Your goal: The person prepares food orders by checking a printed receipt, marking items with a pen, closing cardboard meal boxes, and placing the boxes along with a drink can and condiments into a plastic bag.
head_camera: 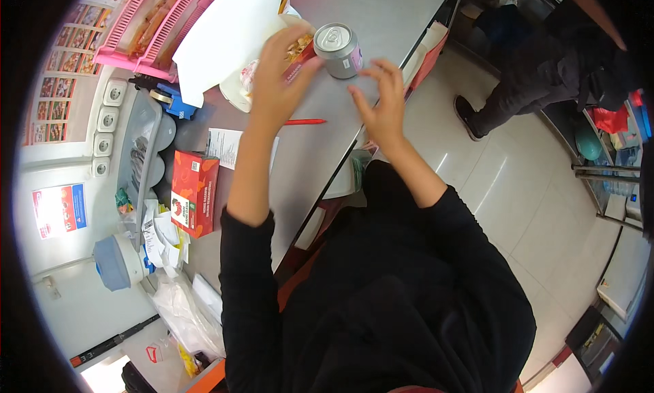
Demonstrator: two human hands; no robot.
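My left hand (276, 81) is blurred, its fingers spread around the near side of a red food carton (300, 65) with fried-looking food showing at its top. Whether it grips the carton, I cannot tell. A paper-wrapped item (249, 75) is partly hidden behind that hand, beside a large white paperboard piece (225, 40). Just right of the carton, a silver drink can (337, 53) stands upright, its tab unopened. My right hand (386, 104) is near the can with fingers apart and nothing in them. Below the can lies a red pen (305, 121).
On the metal counter (301, 163) are a printed paper (225, 142) and a closed red box (196, 193). A blue tape dispenser (179, 101), grey cutlery tray (148, 158) and pink basket (127, 60) line the wall. A person in dark trousers (521, 86) stands right.
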